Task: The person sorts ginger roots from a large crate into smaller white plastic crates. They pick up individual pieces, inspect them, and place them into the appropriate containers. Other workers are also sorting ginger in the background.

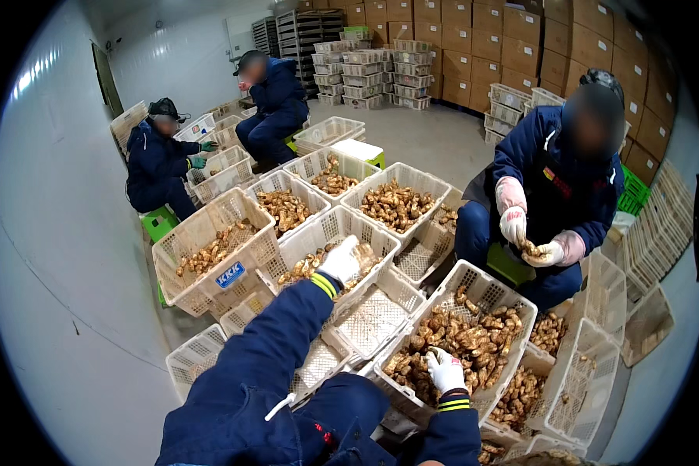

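My left hand (341, 261), in a white glove, reaches over a white plastic basket (291, 247) partly filled with knobbly brown mushrooms or roots. A blurred brown piece (365, 256) is at its fingers; whether it is gripped is unclear. My right hand (444, 370), also gloved in white, lies on the heap of brown pieces (472, 343) in a larger basket (527, 326) before me on the right. Its fingers are bent towards the pieces, and their tips are partly hidden.
More mesh baskets of brown pieces (397, 204) stand beyond. A co-worker (559, 157) sits at the right holding a piece; two others (274, 99) sit at the back left. Empty baskets (373, 317) lie between my hands. Cardboard boxes (457, 64) line the back wall.
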### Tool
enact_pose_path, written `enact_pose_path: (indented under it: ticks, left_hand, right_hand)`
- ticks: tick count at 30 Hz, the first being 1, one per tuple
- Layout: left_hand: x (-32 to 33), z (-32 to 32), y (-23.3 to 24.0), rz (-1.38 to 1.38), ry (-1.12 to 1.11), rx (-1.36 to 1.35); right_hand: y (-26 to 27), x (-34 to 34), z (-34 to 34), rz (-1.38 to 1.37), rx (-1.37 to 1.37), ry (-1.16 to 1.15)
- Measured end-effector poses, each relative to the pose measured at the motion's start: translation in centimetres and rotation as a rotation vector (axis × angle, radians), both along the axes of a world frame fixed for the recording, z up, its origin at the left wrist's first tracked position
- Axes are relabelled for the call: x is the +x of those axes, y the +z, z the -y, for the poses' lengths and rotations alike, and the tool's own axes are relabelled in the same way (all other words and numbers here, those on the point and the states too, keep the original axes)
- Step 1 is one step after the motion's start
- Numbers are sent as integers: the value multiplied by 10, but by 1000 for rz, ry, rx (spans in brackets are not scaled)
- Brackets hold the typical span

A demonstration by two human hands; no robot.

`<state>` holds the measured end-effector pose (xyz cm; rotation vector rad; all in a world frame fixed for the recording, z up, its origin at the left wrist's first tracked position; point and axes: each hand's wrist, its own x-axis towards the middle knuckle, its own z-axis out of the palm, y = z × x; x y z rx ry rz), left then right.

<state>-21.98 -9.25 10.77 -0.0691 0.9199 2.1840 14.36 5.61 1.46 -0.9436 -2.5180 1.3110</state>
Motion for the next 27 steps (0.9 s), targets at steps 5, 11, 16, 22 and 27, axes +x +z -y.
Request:
enact_pose_path:
  ticks: [5,11,16,22,27]
  left_hand:
    - [75,-6,-26,186,-211,178]
    - [156,-58,5,100,-205,426]
    - [187,-45,-59,-116,-118,193]
    - [191,-61,-85,-315,-257,-61]
    - [193,-62,-48,-337,-251,-159]
  right_hand:
    - [-9,10,-13,127,233,18]
    - [1,24,-33,349,179,-138]
    - [-7,-7,7,383,239,152]
    - [-50,-21,23,370,499,260]
    - [-57,-31,12,408,470,146]
